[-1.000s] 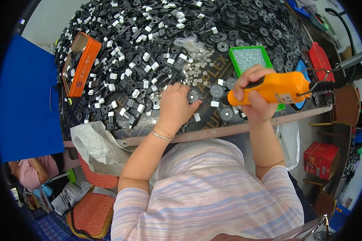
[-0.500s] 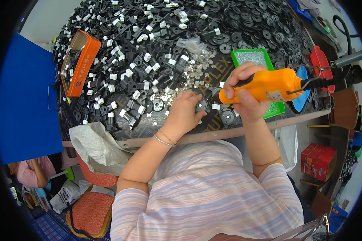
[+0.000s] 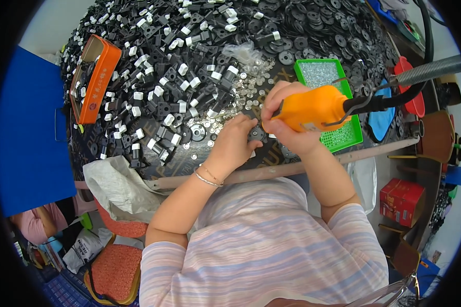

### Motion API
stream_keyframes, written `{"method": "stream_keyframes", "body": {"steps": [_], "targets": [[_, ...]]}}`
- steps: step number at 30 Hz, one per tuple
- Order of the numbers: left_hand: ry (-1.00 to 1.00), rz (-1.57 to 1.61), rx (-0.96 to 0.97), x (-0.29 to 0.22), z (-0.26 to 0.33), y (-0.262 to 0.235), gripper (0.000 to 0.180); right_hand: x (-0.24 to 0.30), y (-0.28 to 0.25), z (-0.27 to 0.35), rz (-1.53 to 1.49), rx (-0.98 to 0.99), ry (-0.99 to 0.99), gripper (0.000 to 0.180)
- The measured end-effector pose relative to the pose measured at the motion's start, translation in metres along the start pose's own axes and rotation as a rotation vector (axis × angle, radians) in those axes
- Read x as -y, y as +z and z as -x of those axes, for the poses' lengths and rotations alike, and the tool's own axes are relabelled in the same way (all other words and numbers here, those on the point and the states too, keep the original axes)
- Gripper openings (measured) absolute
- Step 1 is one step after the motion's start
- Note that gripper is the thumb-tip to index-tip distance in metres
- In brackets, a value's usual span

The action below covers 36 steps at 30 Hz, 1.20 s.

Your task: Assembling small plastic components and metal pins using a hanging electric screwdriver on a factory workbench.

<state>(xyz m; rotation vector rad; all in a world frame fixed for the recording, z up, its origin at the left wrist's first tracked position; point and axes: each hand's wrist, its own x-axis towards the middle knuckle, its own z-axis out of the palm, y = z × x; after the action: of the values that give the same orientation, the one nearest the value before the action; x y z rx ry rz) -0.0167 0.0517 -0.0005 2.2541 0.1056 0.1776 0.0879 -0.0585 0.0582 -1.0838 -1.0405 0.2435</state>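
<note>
Left hand (image 3: 234, 145) grip: fingers curled, tips pinching small black round part (image 3: 256, 134) on bench (image 3: 271, 170), approx. centre. Right hand (image 3: 288, 128) grip: closed tight round orange powered driver (image 3: 312, 107), just right of part, tip hidden. Green tray (image 3: 351, 134) adj. Black/white parts (image 3: 174, 102) cover bench; orange box (image 3: 93, 77) far left.
</note>
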Motion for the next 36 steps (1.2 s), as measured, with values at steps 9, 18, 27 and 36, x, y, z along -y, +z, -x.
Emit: {"method": "stream_keyframes", "body": {"steps": [9,18,27,36], "targets": [[0.006,0.023,-0.009,0.002,-0.001,0.002,0.042,-0.002,0.000,-0.005,-0.013,0.069,0.022,0.026],[-0.046,-0.070,0.046,-0.013,-0.001,-0.008,0.044,0.050,-0.068,-0.013,-0.285,-0.213,-0.160,0.029],[-0.030,-0.148,0.136,-0.019,-0.009,-0.003,0.046,0.020,-0.137,0.024,0.081,-0.649,-0.175,0.024],[-0.063,-0.063,0.081,-0.021,-0.009,0.004,0.053,0.004,-0.140,0.015,0.122,-0.608,-0.155,0.025]]}}
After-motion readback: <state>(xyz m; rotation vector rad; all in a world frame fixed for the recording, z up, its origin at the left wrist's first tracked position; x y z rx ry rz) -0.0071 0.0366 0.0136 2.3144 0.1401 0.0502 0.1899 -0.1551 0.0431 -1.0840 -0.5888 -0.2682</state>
